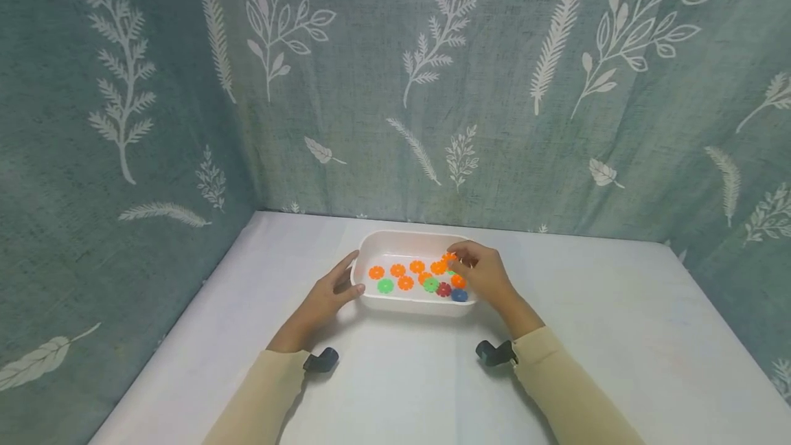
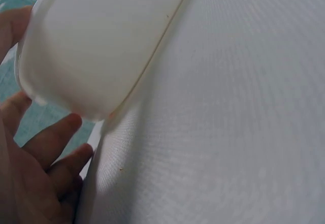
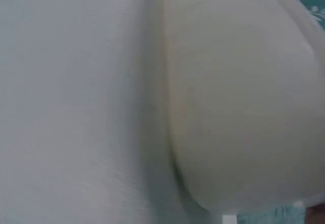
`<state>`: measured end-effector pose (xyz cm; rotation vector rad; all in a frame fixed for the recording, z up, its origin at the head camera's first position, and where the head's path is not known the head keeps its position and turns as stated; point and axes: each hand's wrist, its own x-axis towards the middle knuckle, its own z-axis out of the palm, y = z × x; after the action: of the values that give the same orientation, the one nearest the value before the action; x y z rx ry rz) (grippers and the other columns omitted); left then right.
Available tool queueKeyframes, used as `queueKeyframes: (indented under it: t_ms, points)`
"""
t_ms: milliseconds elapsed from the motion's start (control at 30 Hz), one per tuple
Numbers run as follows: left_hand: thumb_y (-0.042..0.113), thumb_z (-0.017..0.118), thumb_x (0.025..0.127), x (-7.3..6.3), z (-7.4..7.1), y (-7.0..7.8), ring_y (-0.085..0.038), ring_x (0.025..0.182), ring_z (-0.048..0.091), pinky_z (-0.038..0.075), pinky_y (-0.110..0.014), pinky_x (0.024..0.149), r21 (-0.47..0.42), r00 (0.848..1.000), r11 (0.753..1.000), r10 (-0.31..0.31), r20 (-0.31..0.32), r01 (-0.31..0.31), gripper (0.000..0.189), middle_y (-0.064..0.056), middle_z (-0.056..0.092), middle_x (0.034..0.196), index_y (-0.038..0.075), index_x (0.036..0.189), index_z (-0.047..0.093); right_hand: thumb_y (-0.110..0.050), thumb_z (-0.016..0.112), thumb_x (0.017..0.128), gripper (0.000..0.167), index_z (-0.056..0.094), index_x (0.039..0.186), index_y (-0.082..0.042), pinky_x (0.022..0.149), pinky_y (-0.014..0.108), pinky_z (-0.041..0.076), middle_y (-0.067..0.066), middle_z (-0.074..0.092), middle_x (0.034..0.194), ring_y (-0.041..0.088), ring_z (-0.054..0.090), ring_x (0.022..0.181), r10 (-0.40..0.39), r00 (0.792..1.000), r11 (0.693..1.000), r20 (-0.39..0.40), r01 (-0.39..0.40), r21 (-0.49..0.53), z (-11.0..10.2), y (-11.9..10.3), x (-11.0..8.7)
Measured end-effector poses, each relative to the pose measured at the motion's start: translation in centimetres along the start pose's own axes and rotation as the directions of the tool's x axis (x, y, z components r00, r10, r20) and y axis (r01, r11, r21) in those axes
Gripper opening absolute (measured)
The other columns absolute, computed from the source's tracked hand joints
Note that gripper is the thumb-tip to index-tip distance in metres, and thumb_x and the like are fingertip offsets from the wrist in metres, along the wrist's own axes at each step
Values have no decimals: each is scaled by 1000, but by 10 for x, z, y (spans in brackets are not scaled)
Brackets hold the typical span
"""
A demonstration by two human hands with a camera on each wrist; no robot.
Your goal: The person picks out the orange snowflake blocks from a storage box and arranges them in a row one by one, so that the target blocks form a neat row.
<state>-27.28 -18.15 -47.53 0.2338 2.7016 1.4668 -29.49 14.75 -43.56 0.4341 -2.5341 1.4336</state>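
Note:
A white plastic tray (image 1: 408, 304) stands on the table, holding several small flower-shaped discs: many orange (image 1: 377, 272), some green (image 1: 386, 286), a red one (image 1: 443, 289) and a blue one (image 1: 459, 295). My left hand (image 1: 327, 297) holds the tray's left end, thumb near the front corner and fingers along the side. The left wrist view shows these fingers (image 2: 53, 137) at the tray's outer wall (image 2: 101, 46). Over the right end, my right hand (image 1: 485, 273) reaches in and pinches an orange disc (image 1: 449, 257) between thumb and fingertips. The right wrist view shows mostly outer wall (image 3: 244, 102).
White cloth covers the table (image 1: 395, 376). Behind and to the left hangs a green curtain (image 1: 371, 88) with white leaf prints. Dark wrist-camera mounts (image 1: 321, 360) stick out from both sleeves, close above the tabletop.

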Motion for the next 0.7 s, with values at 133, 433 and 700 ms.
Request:
queueKeyframes:
  t_ms: [133,433,700]
  points:
    - [44,68,89,1,0,0,-32,141,30,16,-67,107,0,1000,1000,-4,5,4,77,-8,41,151,39,153,26,-12,70,91,22,69,113,-9,82,37,52,6,68,97,25,59,87,79,997,994,-16,-77,83,-12,1,1]
    - [44,68,89,0,-1,-1,-33,141,30,16,-68,107,8,1000,1000,-2,8,2,77,-10,41,150,37,154,26,-14,68,92,25,67,116,-9,75,33,52,9,65,98,26,58,89,168,986,982,-21,-166,89,-33,23,-6]
    - [45,68,89,3,2,0,-34,141,29,15,-69,106,5,1000,1000,3,7,-3,78,-9,40,151,38,154,25,-15,68,92,26,66,118,-9,77,32,53,10,66,104,26,60,94,216,976,974,-38,-212,84,-53,38,-13]
